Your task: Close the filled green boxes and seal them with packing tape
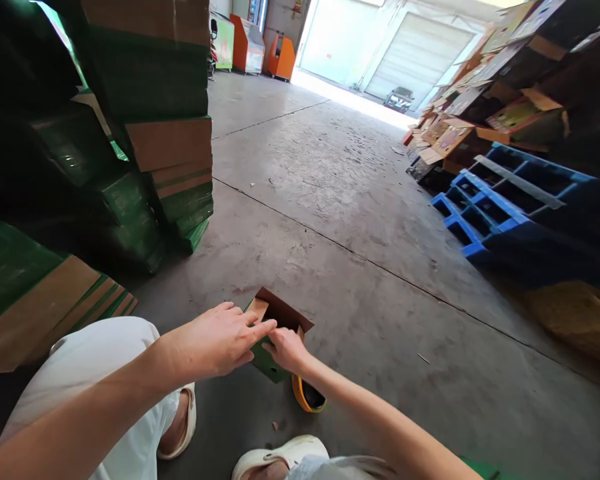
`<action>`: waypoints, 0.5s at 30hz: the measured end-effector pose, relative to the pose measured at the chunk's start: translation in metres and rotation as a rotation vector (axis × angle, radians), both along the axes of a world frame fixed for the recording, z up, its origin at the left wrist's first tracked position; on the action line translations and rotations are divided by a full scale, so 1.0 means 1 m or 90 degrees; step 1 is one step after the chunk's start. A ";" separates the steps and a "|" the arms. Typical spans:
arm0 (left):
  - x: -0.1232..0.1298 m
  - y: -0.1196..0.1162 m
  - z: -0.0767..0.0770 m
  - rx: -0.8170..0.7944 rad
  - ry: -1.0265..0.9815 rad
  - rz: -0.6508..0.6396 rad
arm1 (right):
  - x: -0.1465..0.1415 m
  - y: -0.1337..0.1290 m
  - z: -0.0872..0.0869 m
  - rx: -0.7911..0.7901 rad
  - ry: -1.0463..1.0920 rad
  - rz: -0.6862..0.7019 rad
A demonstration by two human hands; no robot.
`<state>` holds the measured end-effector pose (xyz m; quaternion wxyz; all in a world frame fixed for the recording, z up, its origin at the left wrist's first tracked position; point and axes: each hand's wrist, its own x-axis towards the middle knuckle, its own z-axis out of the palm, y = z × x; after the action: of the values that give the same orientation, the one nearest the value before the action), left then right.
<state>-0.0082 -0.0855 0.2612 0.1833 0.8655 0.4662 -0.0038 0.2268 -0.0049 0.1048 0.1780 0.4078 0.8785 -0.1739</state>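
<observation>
A small green cardboard box (pixel 269 365) stands on the concrete floor in front of my feet, with a brown flap raised on its far side and its inside dark. My left hand (pixel 220 339) lies over the box's left side, palm down, its fingers stretched out. On the near right edge is my right hand (pixel 286 348), its fingers curled at the box; what they hold, if anything, is hidden. The two hands nearly meet at the fingertips. Just right of the box, under my right forearm, a yellow-orange roll (pixel 305 399) rests on the floor.
Stacked green and brown cartons (pixel 173 150) rise on the left, with more beside my knee. Blue pallets (pixel 485 207) and a heap of opened cardboard boxes (pixel 445 137) stand at the right. Orange cabinets (pixel 281 59) and a shutter door (pixel 415 57) are at the back.
</observation>
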 end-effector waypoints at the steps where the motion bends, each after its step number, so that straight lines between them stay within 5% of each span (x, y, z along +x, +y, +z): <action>1: -0.004 0.001 0.002 0.004 -0.006 0.014 | -0.004 -0.010 -0.012 -0.022 -0.014 0.027; 4: -0.014 0.003 0.005 -0.001 0.000 0.048 | -0.007 -0.038 -0.034 -0.089 -0.055 0.106; 7: -0.018 0.004 0.004 -0.018 0.028 0.046 | -0.009 -0.050 -0.038 -0.129 -0.089 0.157; 15: -0.008 0.000 -0.033 -0.069 0.066 0.032 | 0.000 0.006 -0.008 -0.045 -0.072 0.080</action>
<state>-0.0166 -0.0851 0.2283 0.2051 0.8411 0.4955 -0.0694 0.2268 0.0011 0.0968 0.2520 0.3544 0.8843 -0.1700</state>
